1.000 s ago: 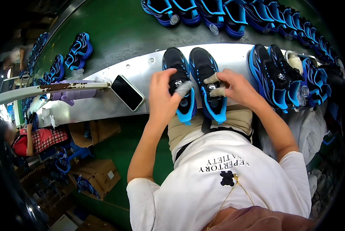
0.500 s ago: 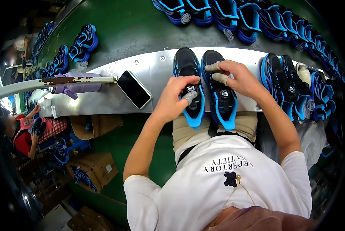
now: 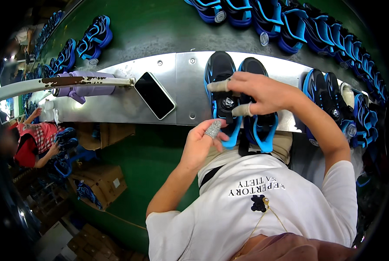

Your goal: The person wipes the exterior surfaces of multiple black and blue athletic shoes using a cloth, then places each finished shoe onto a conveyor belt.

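Note:
A pair of black and blue sneakers stands on the metal bench edge in front of me, toes pointing away: the left sneaker (image 3: 220, 65) and the right sneaker (image 3: 253, 65). My left hand (image 3: 199, 145), a grey wrap on its thumb, is closed at the left sneaker's opening, its fingertips at the black tongue. My right hand (image 3: 264, 93) reaches across the right sneaker. Beige covers sit on its fingertips, which are spread over the left sneaker's upper beside the round lace dial (image 3: 228, 102). The right sneaker's middle is hidden under that hand.
A phone (image 3: 155, 95) lies on the metal ledge (image 3: 181, 82), with a purple bottle (image 3: 90, 85) behind a worn metal bar (image 3: 90, 81). More sneakers (image 3: 318, 87) stand at right; a row (image 3: 294, 30) lines the green surface beyond. Another person (image 3: 33, 139) holds a shoe at far left.
My right hand has moved left from the right sneaker onto the left one. My left hand has dropped toward the left sneaker's opening. The view has shifted slightly.

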`<state>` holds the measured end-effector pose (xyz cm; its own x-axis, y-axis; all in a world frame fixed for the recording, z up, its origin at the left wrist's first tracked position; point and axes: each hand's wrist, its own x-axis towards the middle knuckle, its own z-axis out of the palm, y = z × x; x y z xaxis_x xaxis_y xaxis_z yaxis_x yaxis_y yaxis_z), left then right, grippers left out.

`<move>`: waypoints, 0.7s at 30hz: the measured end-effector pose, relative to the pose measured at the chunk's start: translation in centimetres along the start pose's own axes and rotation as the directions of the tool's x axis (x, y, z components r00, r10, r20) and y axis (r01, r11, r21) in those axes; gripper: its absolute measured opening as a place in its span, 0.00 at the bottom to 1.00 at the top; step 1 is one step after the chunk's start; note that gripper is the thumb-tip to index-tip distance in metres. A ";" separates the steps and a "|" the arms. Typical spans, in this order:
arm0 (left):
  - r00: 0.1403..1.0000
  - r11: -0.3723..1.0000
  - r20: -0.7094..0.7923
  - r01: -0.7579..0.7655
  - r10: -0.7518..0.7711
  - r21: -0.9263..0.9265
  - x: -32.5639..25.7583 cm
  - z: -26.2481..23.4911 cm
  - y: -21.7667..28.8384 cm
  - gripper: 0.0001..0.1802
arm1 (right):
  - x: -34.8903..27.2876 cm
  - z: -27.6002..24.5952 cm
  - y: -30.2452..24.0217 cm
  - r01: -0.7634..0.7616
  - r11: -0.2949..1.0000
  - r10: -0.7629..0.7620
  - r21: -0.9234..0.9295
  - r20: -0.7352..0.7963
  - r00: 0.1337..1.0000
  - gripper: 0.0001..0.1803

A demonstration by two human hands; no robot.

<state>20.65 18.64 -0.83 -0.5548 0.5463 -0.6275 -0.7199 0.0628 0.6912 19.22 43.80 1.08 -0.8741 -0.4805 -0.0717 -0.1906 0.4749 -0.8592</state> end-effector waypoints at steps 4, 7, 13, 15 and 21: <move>0.997 0.934 0.075 0.054 -0.029 -0.353 1.1 1.3 -1.4 0.16 | 1.9 1.1 1.1 0.263 0.933 -0.231 -0.247 0.150 0.961 0.28; 1.000 0.935 0.001 0.021 -0.023 -0.354 0.9 2.4 -1.3 0.17 | 2.0 1.9 0.1 0.070 0.958 -0.015 -0.277 0.196 0.980 0.26; 0.996 0.909 0.080 0.056 -0.025 -0.412 1.2 1.3 -1.9 0.18 | 1.7 1.3 0.8 0.221 0.949 -0.230 -0.226 -0.014 0.973 0.33; 0.997 0.911 0.078 0.032 0.000 -0.410 1.2 1.4 -2.1 0.17 | 2.0 2.3 0.6 0.196 0.937 -0.202 -0.288 0.008 0.979 0.33; 0.999 0.988 -0.028 -0.034 0.030 -0.151 0.8 2.5 -2.0 0.20 | 1.9 1.8 -0.7 -0.195 0.981 0.195 -0.002 0.037 0.980 0.34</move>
<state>22.68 21.01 -1.79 -0.5876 0.5240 -0.6166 -0.7554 -0.0821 0.6501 18.54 41.24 0.58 -0.8775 -0.4054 -0.2563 -0.0173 0.5608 -0.8278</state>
